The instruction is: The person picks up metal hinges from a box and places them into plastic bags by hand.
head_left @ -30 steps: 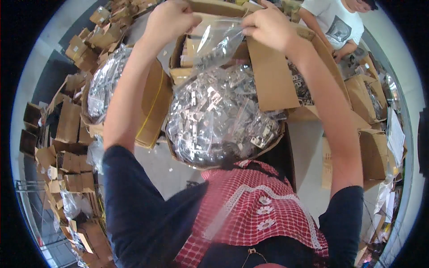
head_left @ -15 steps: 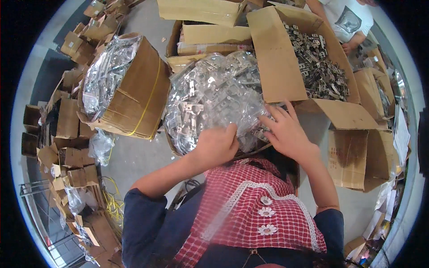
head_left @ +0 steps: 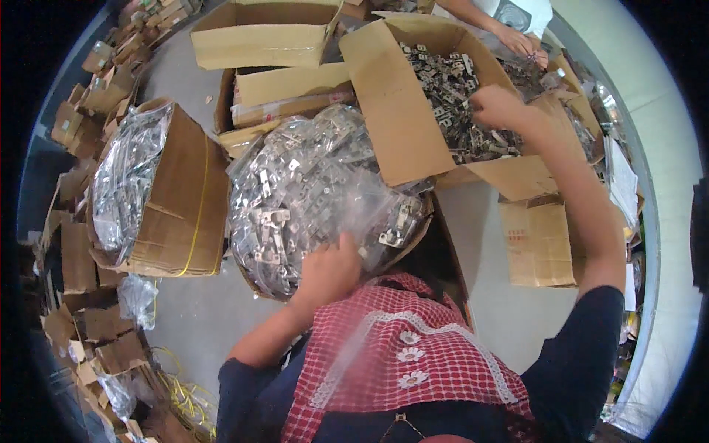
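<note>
My left hand [head_left: 330,267] is closed, with thumb and fingers pinching the near edge of a clear plastic bag [head_left: 367,208]. That bag lies on a big heap of bagged metal hinges [head_left: 299,173] in a carton right in front of me. At the heap's right side, a shiny cabinet hinge [head_left: 401,223] shows. Stretched out to the far right, my right hand [head_left: 502,109] is over an open carton [head_left: 399,100] full of loose metal hinge parts [head_left: 443,85]. Its fingers are curled down, and what they hold, if anything, is hidden.
A tilted carton [head_left: 181,199] of bagged parts stands at left. Open cartons [head_left: 262,44] sit at the back, another box [head_left: 535,244] at right. A co-worker's hands [head_left: 523,46] work at the far right. Yellow straps [head_left: 185,399] lie on the floor at lower left.
My right hand has left the plastic bag and reached up and right to the carton of loose parts. My left hand stays at the bag. The whole view has shifted toward the right.
</note>
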The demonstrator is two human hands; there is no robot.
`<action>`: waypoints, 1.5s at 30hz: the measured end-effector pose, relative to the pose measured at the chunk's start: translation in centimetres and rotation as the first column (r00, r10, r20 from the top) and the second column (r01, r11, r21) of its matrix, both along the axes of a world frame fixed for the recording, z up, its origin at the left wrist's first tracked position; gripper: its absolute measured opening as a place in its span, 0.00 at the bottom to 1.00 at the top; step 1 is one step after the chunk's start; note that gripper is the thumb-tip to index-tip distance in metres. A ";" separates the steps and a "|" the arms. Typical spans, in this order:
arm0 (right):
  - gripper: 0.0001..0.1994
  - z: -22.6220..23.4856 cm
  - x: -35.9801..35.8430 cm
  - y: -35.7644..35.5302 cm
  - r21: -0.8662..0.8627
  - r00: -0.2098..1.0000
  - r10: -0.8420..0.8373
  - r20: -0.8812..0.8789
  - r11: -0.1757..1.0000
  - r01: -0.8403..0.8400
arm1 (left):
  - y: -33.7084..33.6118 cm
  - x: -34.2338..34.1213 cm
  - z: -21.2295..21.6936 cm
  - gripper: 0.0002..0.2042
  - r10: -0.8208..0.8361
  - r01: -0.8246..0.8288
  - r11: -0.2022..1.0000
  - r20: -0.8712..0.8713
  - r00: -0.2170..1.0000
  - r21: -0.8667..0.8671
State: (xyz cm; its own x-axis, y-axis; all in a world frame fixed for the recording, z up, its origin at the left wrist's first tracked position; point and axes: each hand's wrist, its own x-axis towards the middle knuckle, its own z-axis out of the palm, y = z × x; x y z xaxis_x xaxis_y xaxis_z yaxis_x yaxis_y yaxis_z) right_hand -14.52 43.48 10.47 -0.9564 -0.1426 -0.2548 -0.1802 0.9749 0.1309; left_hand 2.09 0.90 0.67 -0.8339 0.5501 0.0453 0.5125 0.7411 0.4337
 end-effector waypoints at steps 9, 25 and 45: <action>0.12 -6.4 -3.2 0.2 0.241 0.990 -0.140 0.013 0.961 0.133 | -1.9 0.0 -0.2 0.09 0.090 -0.085 0.971 -0.012 0.996 0.222; 0.04 -6.1 -2.4 -0.5 0.322 0.792 0.609 -0.038 0.758 -0.567 | -2.8 -0.2 -0.4 0.09 0.148 -0.151 0.939 0.032 0.988 0.308; 0.11 -5.8 16.0 -19.9 -0.746 0.901 -0.263 -0.344 0.659 -0.093 | -1.9 0.3 1.3 0.09 0.346 -0.297 0.896 -0.102 0.933 0.331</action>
State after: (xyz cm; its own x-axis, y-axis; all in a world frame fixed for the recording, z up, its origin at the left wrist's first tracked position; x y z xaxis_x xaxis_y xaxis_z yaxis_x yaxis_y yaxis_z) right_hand 1.45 23.57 4.70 -0.9566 -0.0218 0.2905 -0.1973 0.7822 -0.5910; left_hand 2.36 -1.01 1.93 -0.9314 0.1915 0.3095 0.3475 0.7210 0.5995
